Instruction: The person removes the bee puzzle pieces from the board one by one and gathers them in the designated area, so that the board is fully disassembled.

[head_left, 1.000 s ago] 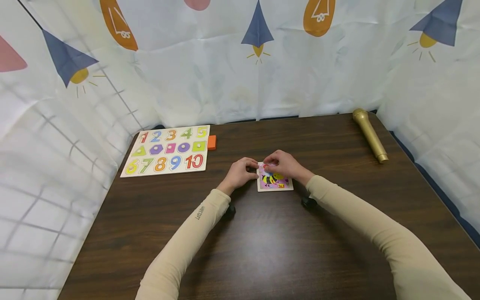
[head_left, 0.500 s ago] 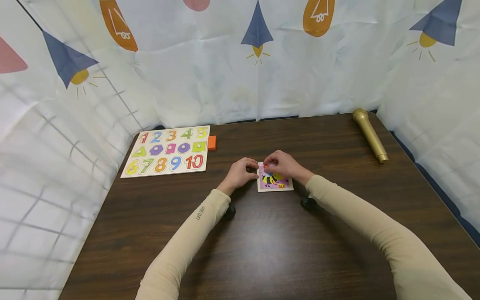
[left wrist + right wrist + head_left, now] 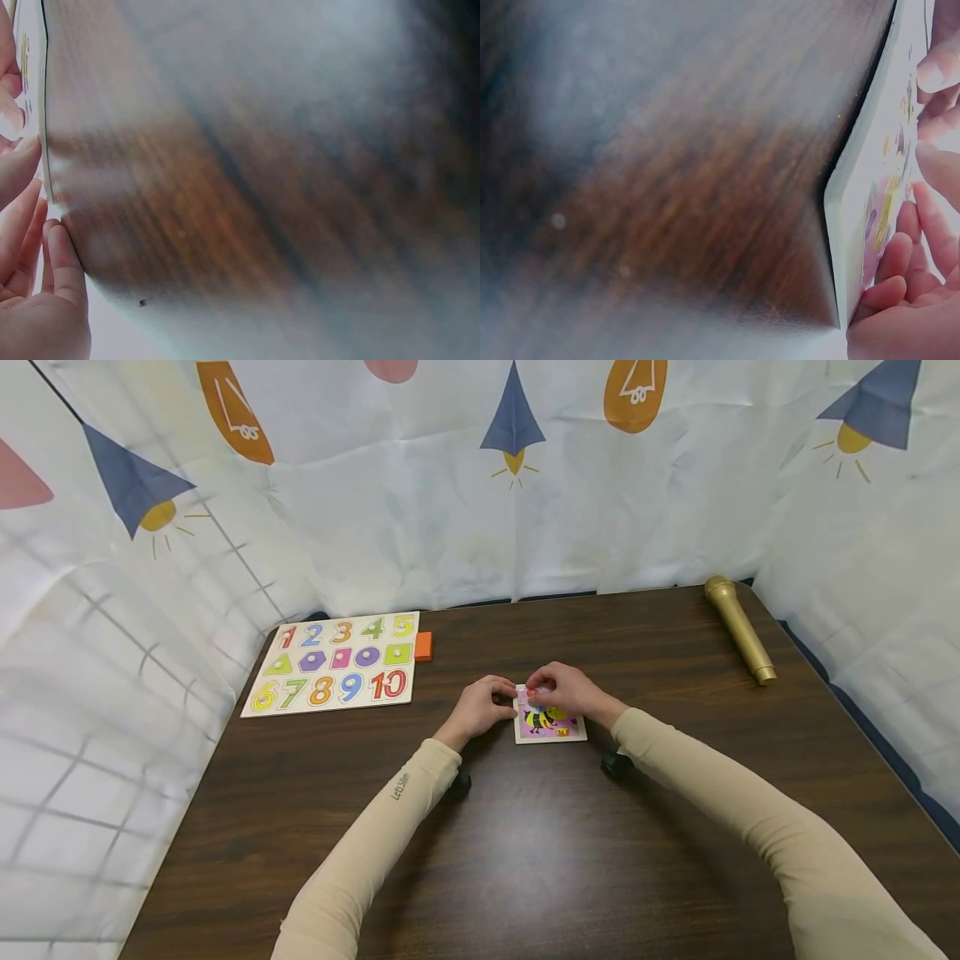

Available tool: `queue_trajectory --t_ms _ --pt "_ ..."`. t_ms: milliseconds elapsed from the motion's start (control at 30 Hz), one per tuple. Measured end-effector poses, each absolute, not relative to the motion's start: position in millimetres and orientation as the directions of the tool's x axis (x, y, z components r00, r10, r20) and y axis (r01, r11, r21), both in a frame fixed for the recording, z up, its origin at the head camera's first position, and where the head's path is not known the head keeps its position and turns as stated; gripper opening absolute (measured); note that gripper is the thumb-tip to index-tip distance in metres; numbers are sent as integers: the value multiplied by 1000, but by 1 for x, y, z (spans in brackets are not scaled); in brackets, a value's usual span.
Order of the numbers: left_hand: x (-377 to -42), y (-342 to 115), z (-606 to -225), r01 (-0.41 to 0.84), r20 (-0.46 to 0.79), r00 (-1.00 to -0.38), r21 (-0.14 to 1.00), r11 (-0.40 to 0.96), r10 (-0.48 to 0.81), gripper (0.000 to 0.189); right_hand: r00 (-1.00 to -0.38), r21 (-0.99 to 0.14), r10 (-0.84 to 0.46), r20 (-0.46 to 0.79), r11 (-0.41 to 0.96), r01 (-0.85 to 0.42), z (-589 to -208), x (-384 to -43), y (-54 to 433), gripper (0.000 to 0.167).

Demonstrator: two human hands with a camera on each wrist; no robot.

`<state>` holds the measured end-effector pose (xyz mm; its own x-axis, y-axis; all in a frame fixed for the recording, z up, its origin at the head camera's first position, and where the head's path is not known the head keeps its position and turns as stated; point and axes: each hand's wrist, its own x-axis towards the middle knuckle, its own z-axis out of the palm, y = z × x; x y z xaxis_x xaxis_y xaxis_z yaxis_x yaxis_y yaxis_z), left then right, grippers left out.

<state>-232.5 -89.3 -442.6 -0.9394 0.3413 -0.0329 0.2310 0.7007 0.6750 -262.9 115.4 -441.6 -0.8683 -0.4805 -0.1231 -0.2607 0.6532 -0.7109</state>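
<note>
A small square wooden jigsaw puzzle (image 3: pixel 567 732) lies flat on the dark table, showing a yellow and black bee on pink. My left hand (image 3: pixel 480 703) holds it at the left edge, with thumb and forefinger touching its frame. Over the puzzle's upper part, my right hand (image 3: pixel 572 692) has its thumb and forefinger bent together, apparently pinching a piece near the upper left corner. Those fingertips hide most of that piece. In the right wrist view, the pale edge of the puzzle (image 3: pixel 840 202) runs beside the curled lower fingers (image 3: pixel 889 292).
A wooden number board (image 3: pixel 341 682) with digits and shapes lies at the back left. An orange block (image 3: pixel 423 646) sits against its right side. A gold microphone (image 3: pixel 741 631) lies at the back right. White patterned curtains (image 3: pixel 435 518) stand around the table (image 3: pixel 510 860).
</note>
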Motion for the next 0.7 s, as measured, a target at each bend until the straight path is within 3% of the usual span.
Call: queue_trajectory --t_ms 700 --pt "-231 -89 -440 218 -55 -939 667 712 339 27 -845 -699 -518 -136 654 -289 -439 -260 117 35"
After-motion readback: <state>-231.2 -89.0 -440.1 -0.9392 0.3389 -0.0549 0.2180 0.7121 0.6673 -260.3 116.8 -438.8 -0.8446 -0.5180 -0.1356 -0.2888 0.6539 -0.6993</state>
